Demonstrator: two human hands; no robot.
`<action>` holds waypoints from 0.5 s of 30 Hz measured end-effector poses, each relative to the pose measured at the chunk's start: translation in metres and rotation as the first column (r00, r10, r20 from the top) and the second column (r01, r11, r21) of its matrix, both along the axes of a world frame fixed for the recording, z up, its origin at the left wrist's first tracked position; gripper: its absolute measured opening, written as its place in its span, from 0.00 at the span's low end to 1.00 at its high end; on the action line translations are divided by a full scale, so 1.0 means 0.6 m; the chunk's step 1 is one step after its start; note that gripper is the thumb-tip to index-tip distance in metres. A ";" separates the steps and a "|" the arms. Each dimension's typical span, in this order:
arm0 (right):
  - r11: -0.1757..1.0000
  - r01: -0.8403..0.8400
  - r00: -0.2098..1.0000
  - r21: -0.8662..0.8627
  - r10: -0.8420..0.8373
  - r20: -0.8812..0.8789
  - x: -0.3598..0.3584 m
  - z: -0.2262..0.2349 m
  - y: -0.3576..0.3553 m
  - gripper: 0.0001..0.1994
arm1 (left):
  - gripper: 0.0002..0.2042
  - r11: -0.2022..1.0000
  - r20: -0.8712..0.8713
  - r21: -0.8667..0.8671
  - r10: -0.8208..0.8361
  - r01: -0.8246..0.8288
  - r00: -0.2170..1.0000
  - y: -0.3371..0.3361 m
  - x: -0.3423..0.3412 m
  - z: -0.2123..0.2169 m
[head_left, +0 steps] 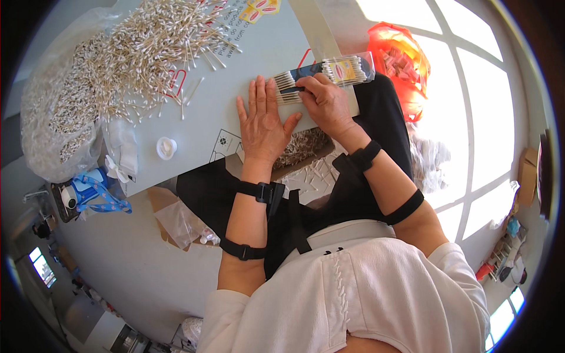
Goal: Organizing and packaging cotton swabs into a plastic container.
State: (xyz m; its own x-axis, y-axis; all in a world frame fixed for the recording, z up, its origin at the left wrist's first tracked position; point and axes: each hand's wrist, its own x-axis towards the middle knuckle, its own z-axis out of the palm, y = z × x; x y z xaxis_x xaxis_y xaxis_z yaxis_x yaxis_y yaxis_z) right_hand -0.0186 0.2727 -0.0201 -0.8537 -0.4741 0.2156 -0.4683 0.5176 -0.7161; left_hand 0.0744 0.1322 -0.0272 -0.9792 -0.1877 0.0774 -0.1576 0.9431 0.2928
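A clear plastic packet of cotton swabs (pixel 361 67) lies along the right edge of the table, with a dark band and a yellow label on it. My right hand (pixel 331 107) is bent over the packet's middle, thumb and fingers closed together on it. Exactly what the fingertips pinch is hidden beneath them. Flat on the tabletop, its fingers stretched out, my left hand (pixel 262 126) rests beside the packet's left end. The white swab tips at that end show close to its fingers.
Loose cotton swabs (pixel 150 50) form a large heap at the far left, partly in a clear bag (pixel 38 132). A small white tub (pixel 166 148) stands near the table's front edge. Below the table is a box of swabs (pixel 303 147). A red plastic bag (pixel 406 65) is at right.
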 end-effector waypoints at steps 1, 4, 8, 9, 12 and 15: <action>1.000 -0.001 1.000 -0.001 0.001 -0.001 -0.002 0.000 -0.002 0.07 | 0.43 1.000 -0.001 -0.001 0.001 -0.001 1.000 -0.001 0.000 -0.001; 1.000 -0.006 1.000 0.010 0.005 0.007 -0.010 0.001 -0.006 0.07 | 0.43 1.000 -0.016 0.007 0.005 -0.005 1.000 0.000 0.000 -0.002; 0.999 -0.003 1.000 0.040 0.004 -0.008 -0.013 0.001 -0.009 0.08 | 0.43 1.000 -0.016 0.006 0.006 -0.006 1.000 0.000 -0.001 -0.003; 0.999 -0.004 1.000 0.046 0.004 -0.005 -0.014 0.000 -0.010 0.08 | 0.43 1.000 -0.018 0.006 0.007 -0.006 1.000 0.000 -0.001 -0.003; 0.996 0.004 1.000 0.090 -0.002 -0.030 -0.013 0.000 -0.011 0.06 | 0.43 1.000 -0.013 0.008 0.009 -0.009 1.000 0.000 0.000 -0.003; 0.993 -0.021 0.999 0.112 0.024 -0.023 -0.013 -0.001 -0.009 0.07 | 0.42 1.000 -0.030 0.009 0.009 -0.009 1.000 0.000 -0.001 -0.002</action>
